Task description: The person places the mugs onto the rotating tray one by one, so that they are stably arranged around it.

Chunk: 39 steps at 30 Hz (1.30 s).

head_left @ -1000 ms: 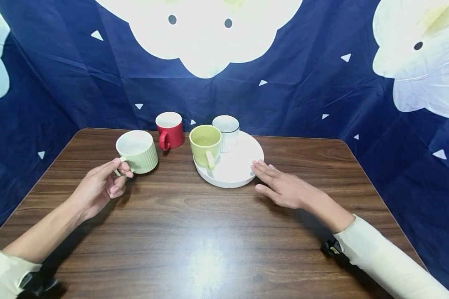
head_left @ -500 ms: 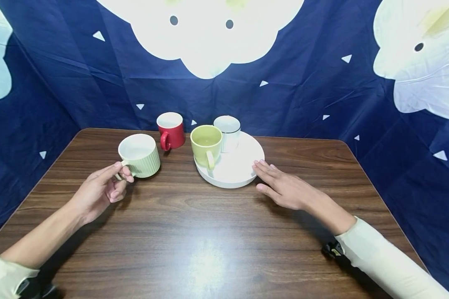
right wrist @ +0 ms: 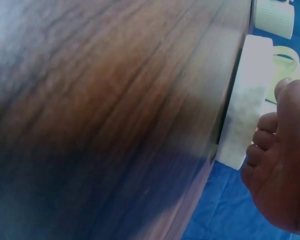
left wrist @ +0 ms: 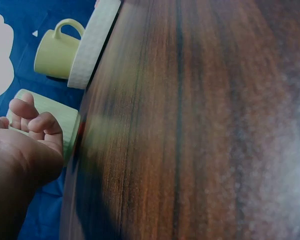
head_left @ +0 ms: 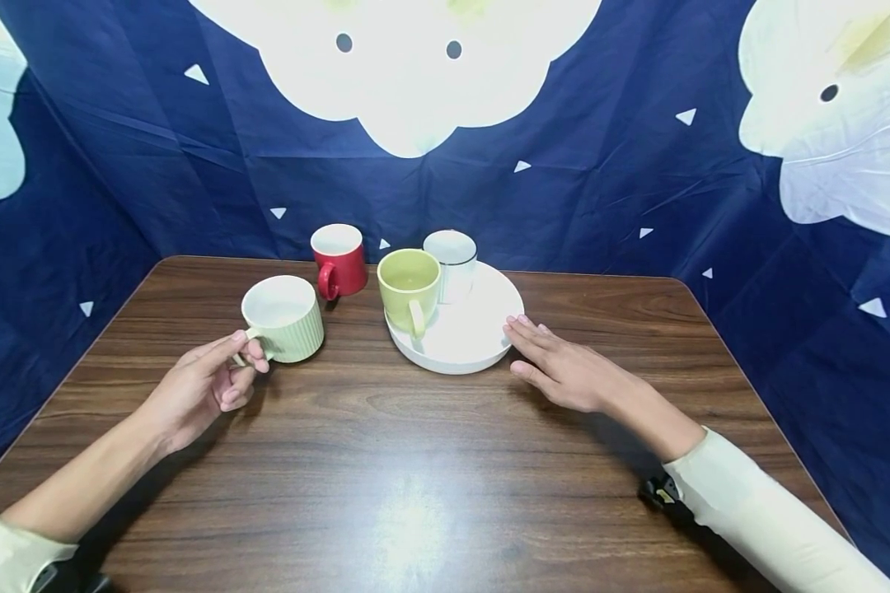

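Note:
My left hand (head_left: 203, 387) pinches the handle of a pale green ribbed mug (head_left: 292, 329), which stands upright at the left of the table. In the left wrist view that mug (left wrist: 65, 117) is partly hidden behind the curled fingers. My right hand (head_left: 571, 371) lies with fairly straight fingers touching the right rim of a round white dish (head_left: 467, 350). In the dish stand a yellow-green mug (head_left: 408, 288), its handle toward me, and behind it a white cup (head_left: 456, 268) with a dark rim. The right wrist view shows the fingers against the dish's side wall (right wrist: 247, 100).
A red mug (head_left: 341, 263) with a white inside stands at the back, between the ribbed mug and the dish. The wooden table (head_left: 415, 478) ends at a dark blue cloth backdrop (head_left: 601, 198) with white clouds.
The left hand has brought the pale green ribbed mug a little toward me and to the right. The right hand has stayed at the dish, almost still.

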Available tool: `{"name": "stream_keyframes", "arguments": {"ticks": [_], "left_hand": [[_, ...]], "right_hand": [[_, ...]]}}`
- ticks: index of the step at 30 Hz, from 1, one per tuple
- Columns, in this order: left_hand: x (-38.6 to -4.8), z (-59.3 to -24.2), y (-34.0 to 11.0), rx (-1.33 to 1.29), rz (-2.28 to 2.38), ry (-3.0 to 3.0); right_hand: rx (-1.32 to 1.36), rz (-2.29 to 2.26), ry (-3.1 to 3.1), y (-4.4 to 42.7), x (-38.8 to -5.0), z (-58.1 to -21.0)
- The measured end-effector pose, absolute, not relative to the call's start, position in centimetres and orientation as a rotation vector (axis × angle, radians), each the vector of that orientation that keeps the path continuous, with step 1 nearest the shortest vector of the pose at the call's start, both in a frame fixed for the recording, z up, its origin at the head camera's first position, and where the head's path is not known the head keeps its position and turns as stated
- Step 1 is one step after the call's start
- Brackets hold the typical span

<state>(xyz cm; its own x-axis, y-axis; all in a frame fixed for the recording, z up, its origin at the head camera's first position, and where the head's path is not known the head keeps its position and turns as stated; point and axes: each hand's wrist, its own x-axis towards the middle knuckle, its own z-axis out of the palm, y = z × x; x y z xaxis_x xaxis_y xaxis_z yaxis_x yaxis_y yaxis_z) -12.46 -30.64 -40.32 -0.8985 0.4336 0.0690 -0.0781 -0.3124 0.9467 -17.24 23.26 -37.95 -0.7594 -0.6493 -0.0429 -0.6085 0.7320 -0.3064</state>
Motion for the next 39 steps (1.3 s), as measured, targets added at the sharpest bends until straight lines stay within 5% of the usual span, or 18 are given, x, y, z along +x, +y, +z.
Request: {"name": "stream_keyframes", "arguments": {"ticks": [39], "left_hand": [[-12.0,-39.6,-28.9,0.482,2.182,1.673]], "right_hand": [[-1.077,-0.427,2.804,23.2,-16.9,-38.1]]}}
